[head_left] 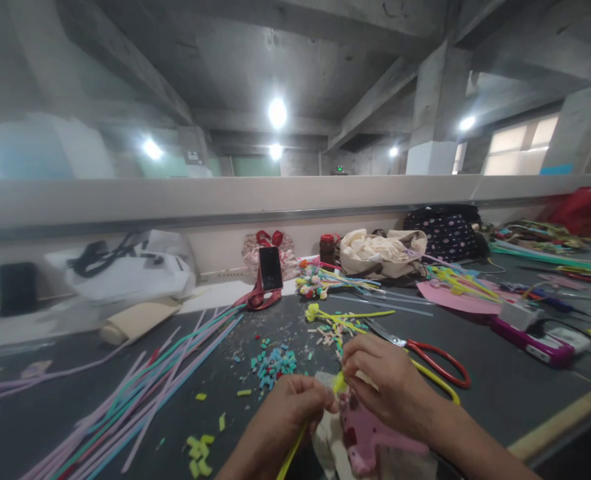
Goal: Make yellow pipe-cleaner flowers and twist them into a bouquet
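I've L hand (299,401) gripping yellow strip (292,455), R hand (382,375) pinching yellow piece (340,383); scissors (413,344) approx 1 o'clock of R hand, blue bits (275,363) 11 o'clock of L.

The scissor blades (386,332) look shiny metal, the handle (469,381) smooth plastic, the tabletop (512,400) matt.

Two lanes open on the black worktop (175,407), crowding up front!
Left, a bare strip runs between the long bundle of pastel strips (158,381) and the loose yellow-green cut pieces (200,448); right, there's room between the steel scissors with the red loop handle (412,345) and the purple-and-white power strip (530,343). Straight ahead it's tight: small turquoise bits (275,363) beyond the left fingers (315,395), those scissors beside the right fingers (360,363), and the low pale partition (295,197) blocking the far side.
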A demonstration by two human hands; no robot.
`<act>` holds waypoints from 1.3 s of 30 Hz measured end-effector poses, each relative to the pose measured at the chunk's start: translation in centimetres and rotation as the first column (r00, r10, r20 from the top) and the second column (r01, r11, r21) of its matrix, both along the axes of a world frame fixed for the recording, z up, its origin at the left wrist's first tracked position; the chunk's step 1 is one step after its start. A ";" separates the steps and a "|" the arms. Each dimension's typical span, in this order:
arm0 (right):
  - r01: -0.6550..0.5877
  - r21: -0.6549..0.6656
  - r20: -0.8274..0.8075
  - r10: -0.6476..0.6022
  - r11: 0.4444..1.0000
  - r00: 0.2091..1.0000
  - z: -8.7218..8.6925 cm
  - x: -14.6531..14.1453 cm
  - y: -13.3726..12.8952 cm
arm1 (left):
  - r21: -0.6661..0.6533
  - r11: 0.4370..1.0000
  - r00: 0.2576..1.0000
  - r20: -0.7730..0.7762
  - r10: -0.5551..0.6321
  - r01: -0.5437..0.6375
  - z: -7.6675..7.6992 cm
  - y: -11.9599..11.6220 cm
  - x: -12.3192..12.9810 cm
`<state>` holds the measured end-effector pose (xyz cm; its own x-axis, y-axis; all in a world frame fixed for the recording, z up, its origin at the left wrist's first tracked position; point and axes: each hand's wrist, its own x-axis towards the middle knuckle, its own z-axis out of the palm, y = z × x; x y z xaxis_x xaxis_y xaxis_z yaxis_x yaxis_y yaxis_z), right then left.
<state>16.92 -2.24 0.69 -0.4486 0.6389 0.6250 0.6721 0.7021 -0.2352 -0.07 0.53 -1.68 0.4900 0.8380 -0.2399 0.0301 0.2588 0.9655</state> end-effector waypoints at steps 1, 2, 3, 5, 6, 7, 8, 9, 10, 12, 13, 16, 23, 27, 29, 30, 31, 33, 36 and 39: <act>0.000 0.003 0.015 0.000 1.000 1.000 0.0 0.0 0.0 | 0.001 1.000 1.000 0.002 0.002 -0.002 0.1 0.0 0.0; 0.001 0.010 0.029 -0.001 1.000 1.000 0.0 0.1 0.1 | 0.003 1.000 1.000 0.007 0.003 -0.003 0.1 -0.1 0.0; 0.000 0.016 0.046 0.000 1.000 0.999 0.0 0.1 0.1 | 0.004 1.000 1.000 0.011 0.004 -0.004 0.2 -0.1 0.1; -0.008 0.024 0.077 0.006 1.000 0.997 0.2 0.3 0.0 | -0.008 1.000 1.000 0.022 0.005 -0.004 0.3 -0.1 0.1; -0.014 0.024 0.082 0.012 1.000 0.997 0.4 0.4 0.0 | -0.016 1.000 0.999 0.032 0.005 -0.004 0.3 -0.1 0.0; -0.022 0.024 0.072 0.020 0.999 0.997 0.5 0.6 -0.1 | -0.025 1.000 0.999 0.048 0.004 -0.002 0.2 0.0 -0.1; -0.030 0.023 0.047 0.029 0.999 0.998 0.7 0.8 -0.1 | -0.037 0.999 0.997 0.073 0.001 0.002 0.2 0.1 -0.1; -0.036 0.022 0.007 0.036 0.999 0.999 0.8 1.0 -0.1 | -0.054 0.998 0.994 0.106 -0.008 0.014 0.1 0.2 -0.3; -0.034 0.024 -0.048 0.035 0.999 0.998 1.0 1.2 -0.1 | -0.079 0.996 0.989 0.146 -0.024 0.035 0.0 0.3 -0.4; -0.011 0.019 -0.176 0.014 1.000 0.984 1.2 1.7 -0.1 | -0.155 0.984 0.971 0.234 -0.047 0.085 -0.1 0.6 -0.7; 0.011 0.002 -0.233 -0.010 1.000 0.972 1.2 1.8 -0.1 | -0.202 0.973 0.958 0.283 -0.048 0.109 -0.1 0.7 -0.9; 0.053 -0.082 -0.345 -0.078 0.995 0.935 1.2 1.8 -0.1 | -0.333 0.928 0.917 0.398 -0.025 0.169 0.1 0.7 -1.3; 0.007 -0.197 -0.409 -0.089 0.980 0.908 1.1 0.6 -0.6 | -0.401 0.882 0.883 0.468 -0.036 0.249 0.0 0.4 -1.5; -0.081 -0.184 -0.350 0.012 0.980 0.937 1.6 0.3 -1.2 | -0.347 0.896 0.888 0.449 -0.100 0.277 -0.4 0.5 -1.4; -0.094 -0.181 -0.296 0.037 0.979 0.954 1.8 0.3 -1.4 | -0.288 0.907 0.896 0.408 -0.173 0.307 -0.4 0.7 -1.3; -0.095 -0.183 -0.269 0.043 0.979 0.962 1.9 0.3 -1.5 | -0.267 0.911 0.901 0.386 -0.197 0.314 -0.4 0.8 -1.3; -0.095 -0.183 -0.246 0.048 0.978 0.968 1.9 0.4 -1.5 | -0.257 0.914 0.907 0.366 -0.209 0.315 -0.4 0.8 -1.2; -0.103 -0.175 -0.214 0.064 0.979 0.975 1.9 0.4 -1.6 | -0.254 0.919 0.916 0.346 -0.204 0.301 -0.4 0.8 -1.2; -0.119 -0.162 -0.194 0.086 0.980 0.977 1.8 0.3 -1.5 | -0.253 0.926 0.924 0.331 -0.190 0.281 -0.2 0.7 -1.1; -0.122 -0.155 -0.188 0.092 0.980 0.978 1.9 0.1 -1.4 | -0.250 0.929 0.927 0.326 -0.185 0.273 0.0 0.5 -1.0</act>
<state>17.04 -3.65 2.61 -0.4102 0.6942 0.5914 0.5312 0.7090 -0.4638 -1.12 1.06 -1.69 0.7450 0.6107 -0.2684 -0.1487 0.5443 0.8256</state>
